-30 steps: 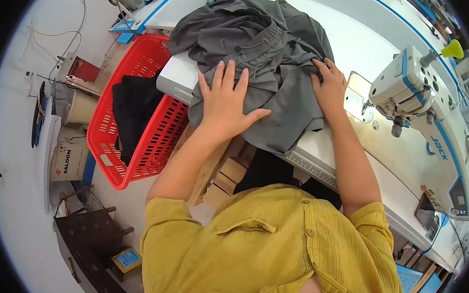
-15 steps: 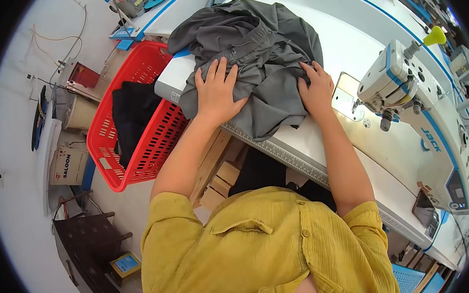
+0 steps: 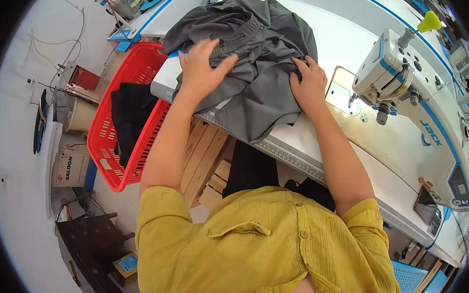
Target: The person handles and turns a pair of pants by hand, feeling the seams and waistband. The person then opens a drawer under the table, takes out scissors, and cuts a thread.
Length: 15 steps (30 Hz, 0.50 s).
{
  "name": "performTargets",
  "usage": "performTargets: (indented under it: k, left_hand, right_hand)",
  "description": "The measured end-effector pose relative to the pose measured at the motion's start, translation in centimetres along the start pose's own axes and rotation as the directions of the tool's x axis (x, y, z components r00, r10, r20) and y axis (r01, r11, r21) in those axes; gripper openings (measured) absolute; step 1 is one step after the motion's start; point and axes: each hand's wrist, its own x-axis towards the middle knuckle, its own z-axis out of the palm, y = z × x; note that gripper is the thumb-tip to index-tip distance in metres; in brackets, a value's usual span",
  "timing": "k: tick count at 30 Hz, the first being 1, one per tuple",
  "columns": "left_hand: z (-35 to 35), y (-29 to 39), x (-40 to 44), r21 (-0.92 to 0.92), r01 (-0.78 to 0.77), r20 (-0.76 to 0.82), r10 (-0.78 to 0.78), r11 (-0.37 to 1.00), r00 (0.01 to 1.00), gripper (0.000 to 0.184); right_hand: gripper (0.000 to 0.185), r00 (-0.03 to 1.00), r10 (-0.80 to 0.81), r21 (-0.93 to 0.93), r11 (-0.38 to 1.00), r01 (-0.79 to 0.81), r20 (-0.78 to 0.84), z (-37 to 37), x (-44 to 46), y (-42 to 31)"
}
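A crumpled grey garment (image 3: 258,96) with a gathered, elastic-looking waistband (image 3: 241,38) lies on the sewing table, its near part hanging over the front edge. My left hand (image 3: 202,73) is over the garment's left side, fingers spread and thumb stretched out, holding nothing; whether it touches the cloth is unclear. On the right side of the cloth rests my right hand (image 3: 309,85), its fingers apart and slightly bent. To the right of that hand stands the head of a white sewing machine (image 3: 383,78).
A red plastic basket (image 3: 119,177) with black cloth (image 3: 130,112) in it stands left of the table. Along the table's front edge runs a measuring scale (image 3: 291,159). A phone-like dark object (image 3: 425,205) lies near the right end. A carton (image 3: 69,167) is at the far left.
My left hand has lifted and shifted up and left from the garment's near part. The near part of the cloth now lies flatter and more spread. My right hand stays on the cloth.
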Motion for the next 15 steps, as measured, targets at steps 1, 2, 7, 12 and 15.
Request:
performTargets:
  k: [1,2,7,12,15]
  left_hand:
    - [0.5,-0.4,1.9,0.090,-0.171,-0.121,0.182,0.981,0.976,0.071]
    - [0.9,-0.8,3.3,0.196,-0.326,-0.219,0.365,0.925,0.905,0.068]
    - [0.6,5.1,8.0,0.300,0.022,0.180,-0.079,0.954,0.981,0.054]
    - [4.6,3.4,7.4,-0.509,0.359,0.448,-0.116,0.782,0.887,0.035]
    - [6.7,4.5,4.2,-0.787,0.403,0.419,-0.075,0.467,0.905,0.028]
  right_hand:
    - [0.034,1.000,-0.010,0.011,1.000,0.010,-0.025,0.1,0.1,-0.1]
    - [0.033,0.999,-0.018,0.021,1.000,0.019,-0.052,0.1,0.1,-0.3]
    - [0.026,0.931,-0.240,0.296,0.900,0.319,-0.275,-0.6,1.0,-1.6]
    - [0.023,0.914,0.233,0.719,0.565,-0.405,0.332,-2.3,0.8,-2.8]
    - [0.022,0.905,0.217,0.792,0.438,-0.425,0.365,-2.4,1.2,-2.1]
